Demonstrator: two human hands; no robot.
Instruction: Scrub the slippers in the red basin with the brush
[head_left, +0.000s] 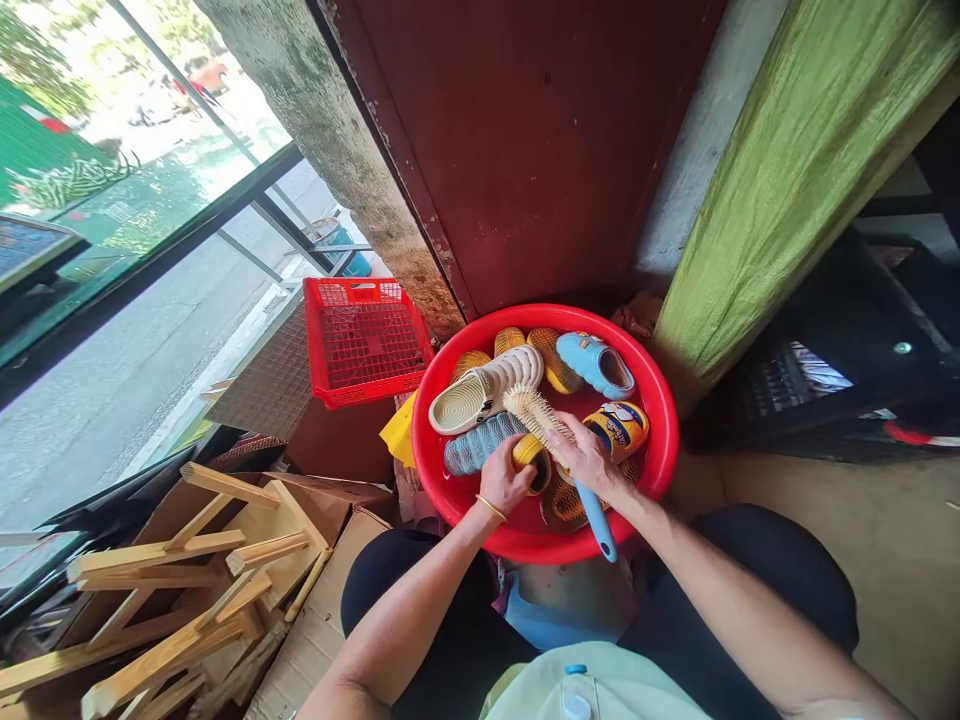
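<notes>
A round red basin holds several shoes. My left hand grips a yellow shoe near the basin's front. My right hand is wrapped round a scrubbing brush with a blue handle; its pale bristles rise up and left, close above the yellow shoe. Behind my hands lie a cream clog, a grey-blue sole and a light blue clog. To the right is a yellow and navy shoe.
Left of the basin sits a red plastic crate. Wooden stools or frames and cardboard lie at lower left. A dark red door stands behind, with a green curtain at right.
</notes>
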